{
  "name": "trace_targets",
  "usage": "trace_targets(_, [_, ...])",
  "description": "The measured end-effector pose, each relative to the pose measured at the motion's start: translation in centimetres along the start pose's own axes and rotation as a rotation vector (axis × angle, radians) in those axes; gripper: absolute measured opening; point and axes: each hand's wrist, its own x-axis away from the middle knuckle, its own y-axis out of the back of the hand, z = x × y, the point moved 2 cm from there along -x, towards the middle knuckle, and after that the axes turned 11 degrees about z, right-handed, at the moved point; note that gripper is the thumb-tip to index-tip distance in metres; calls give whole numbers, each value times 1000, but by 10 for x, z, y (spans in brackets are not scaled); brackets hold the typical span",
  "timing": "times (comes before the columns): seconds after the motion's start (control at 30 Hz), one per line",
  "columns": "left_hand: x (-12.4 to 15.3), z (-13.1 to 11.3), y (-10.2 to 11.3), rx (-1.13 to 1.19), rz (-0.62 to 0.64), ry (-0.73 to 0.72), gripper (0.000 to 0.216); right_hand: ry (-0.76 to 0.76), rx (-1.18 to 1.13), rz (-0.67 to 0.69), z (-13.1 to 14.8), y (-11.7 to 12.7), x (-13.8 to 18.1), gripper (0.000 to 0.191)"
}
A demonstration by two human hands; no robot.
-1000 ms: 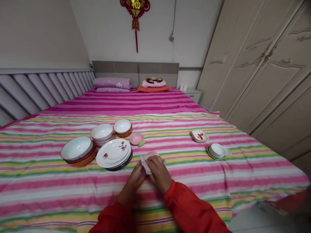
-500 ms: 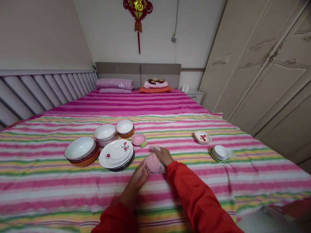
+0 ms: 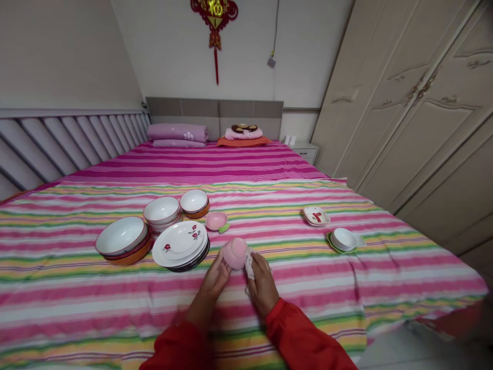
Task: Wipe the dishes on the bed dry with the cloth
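My left hand [image 3: 216, 276] grips a small pink bowl [image 3: 234, 252], tipped so its underside faces me, above the striped bedspread [image 3: 115, 303]. My right hand [image 3: 262, 282] is closed on a white cloth [image 3: 249, 263] pressed against the bowl's right side. Both arms wear red sleeves. Just left of the bowl lies a stack of white plates with red flowers [image 3: 180, 243]. A second pink bowl with a green leaf [image 3: 216, 221] sits on the bed a little beyond my hands.
Left of the plates are a wide white bowl on orange ones [image 3: 122, 239] and two stacks of white bowls [image 3: 162, 209] [image 3: 194, 201]. To the right lie a small square dish [image 3: 316, 215] and small white saucers on a green one [image 3: 344, 239]. A wardrobe [image 3: 416, 113] stands at right.
The pink bowl has been turned in my left hand so its base faces me. My right hand with the cloth has slid from over the bowl to its right side, nearer me.
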Motion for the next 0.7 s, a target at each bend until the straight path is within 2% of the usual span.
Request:
trace_targets(0.17, [3,1,-4,-67,8,30,49,0,-11,65,-7,20,-16,35])
trace_targets(0.37, [5,0,-10,-112,8,2,50,-5,18,106,-14,21,-39,31])
trace_targets(0.57, [4,1,-15,-99,-12,-25,48,20,83,73,9,12,-8,40])
trace_targets(0.7, [4,2,-18,-108,69,10,45,108,96,123,22,5,5,41])
